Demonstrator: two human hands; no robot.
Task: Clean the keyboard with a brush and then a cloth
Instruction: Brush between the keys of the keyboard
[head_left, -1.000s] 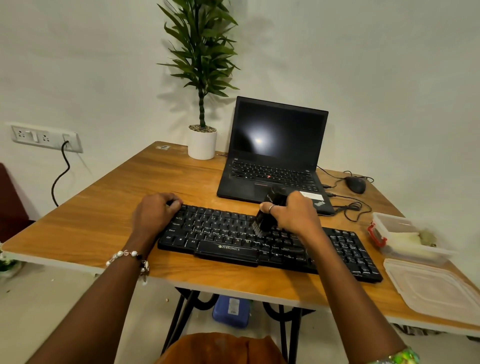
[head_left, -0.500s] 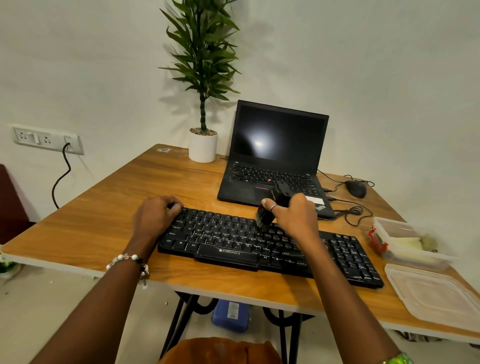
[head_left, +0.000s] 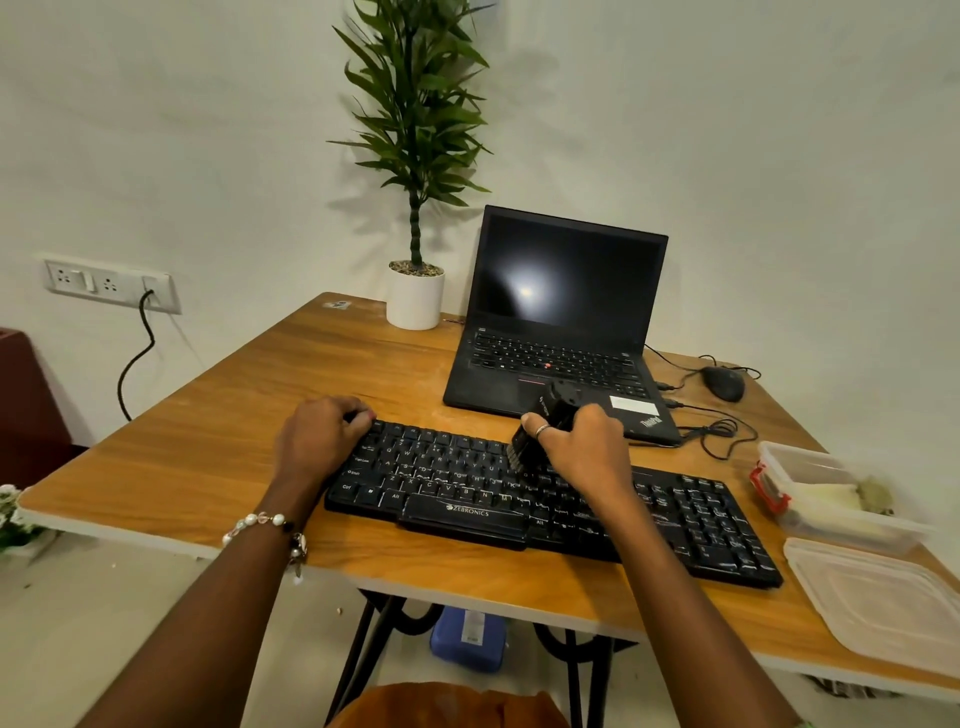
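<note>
A black keyboard (head_left: 467, 493) lies near the front edge of the wooden table (head_left: 218, 447). My right hand (head_left: 587, 452) grips a black brush (head_left: 545, 421), its bristles down on the keys near the keyboard's upper middle. My left hand (head_left: 322, 441) grips the keyboard's far left corner, fingers curled over its edge. A pale cloth (head_left: 826, 499) lies inside the open plastic box (head_left: 852, 530) at the right.
An open black laptop (head_left: 561, 322) stands behind the keyboard, a potted plant (head_left: 415, 296) to its left. A black mouse (head_left: 722, 382) and cables lie at the far right. The box's lid (head_left: 878, 603) sits at the front right corner.
My right hand has moved the brush from the middle rows up toward the keyboard's far edge. My left hand has stayed on the left corner.
</note>
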